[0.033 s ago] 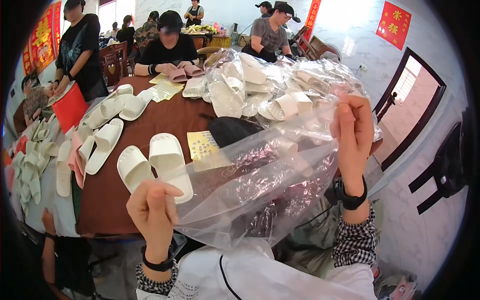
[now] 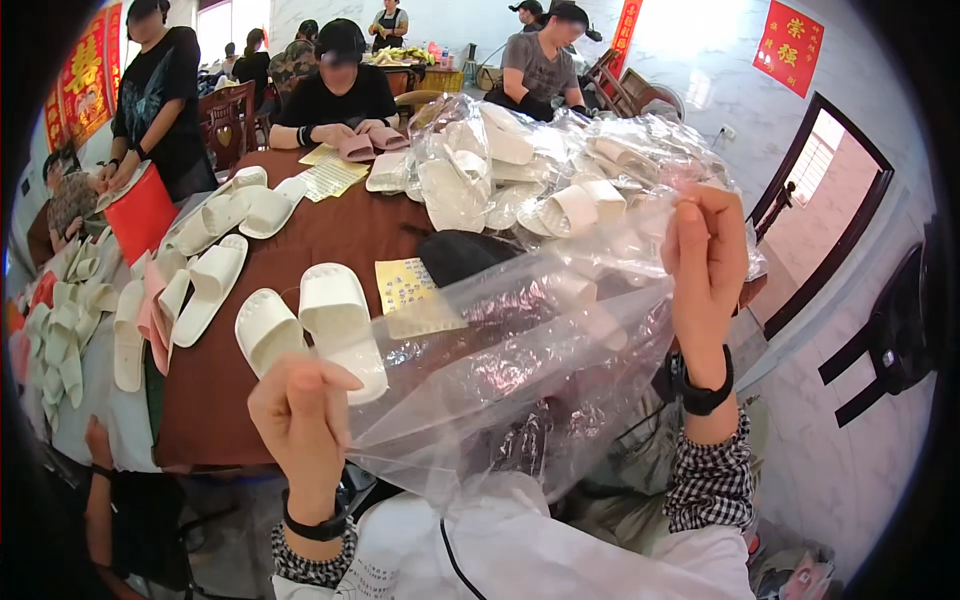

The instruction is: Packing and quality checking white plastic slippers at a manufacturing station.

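The brown table (image 2: 225, 405) ends along a near edge just left of the left hand (image 2: 305, 412), and the bag spans that edge, partly over the person's lap. Brown surface shows between the near pair of white slippers (image 2: 343, 320) and the row of slippers (image 2: 210, 290) on the left; on the far right, a heap of bagged slippers (image 2: 520, 170) crowds close to the right hand (image 2: 708, 265).

Both hands pinch a clear plastic bag (image 2: 520, 375) between thumb and fingers, stretching it from lower left to upper right. It is thin, shiny and creased, and seems to have nothing inside, though glare makes this hard to tell. The white slippers sit side by side just beyond the left hand, open-toed with broad straps.

Beyond the bag lie a yellow paper (image 2: 405, 290) and a dark cloth item (image 2: 465, 260). A seated person (image 2: 340, 105) across the table handles pink slippers (image 2: 372, 145). The wall (image 2: 850, 130) is pale and marbled.
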Demonstrator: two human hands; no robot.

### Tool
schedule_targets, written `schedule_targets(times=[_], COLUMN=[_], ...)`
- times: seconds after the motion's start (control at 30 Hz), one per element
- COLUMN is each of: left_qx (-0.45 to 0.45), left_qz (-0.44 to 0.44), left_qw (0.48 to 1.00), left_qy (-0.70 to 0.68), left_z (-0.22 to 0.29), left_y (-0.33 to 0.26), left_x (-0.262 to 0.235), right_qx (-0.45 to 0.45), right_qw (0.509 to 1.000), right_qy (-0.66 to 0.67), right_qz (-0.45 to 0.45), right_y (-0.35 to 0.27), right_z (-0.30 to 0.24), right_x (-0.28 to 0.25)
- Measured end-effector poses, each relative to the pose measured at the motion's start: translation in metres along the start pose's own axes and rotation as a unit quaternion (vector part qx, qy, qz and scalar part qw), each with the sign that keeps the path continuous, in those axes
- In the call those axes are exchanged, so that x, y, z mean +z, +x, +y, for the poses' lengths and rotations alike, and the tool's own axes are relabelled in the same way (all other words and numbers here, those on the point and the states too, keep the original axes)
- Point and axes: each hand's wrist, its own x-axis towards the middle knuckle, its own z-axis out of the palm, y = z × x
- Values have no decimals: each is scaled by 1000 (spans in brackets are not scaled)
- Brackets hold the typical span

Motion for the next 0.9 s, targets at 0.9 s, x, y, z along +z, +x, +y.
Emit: schedule_targets(times=[0.9], left_qx=[-34], left_qz=[-165], left_qw=[968], left_qy=[186], left_z=[-95], left_y=[-43], left_x=[26], right_qx=[133], right_qw=[949], right_qy=[-150], right_qz=[-244], right_y=[-6], right_z=[128], right_x=[-38])
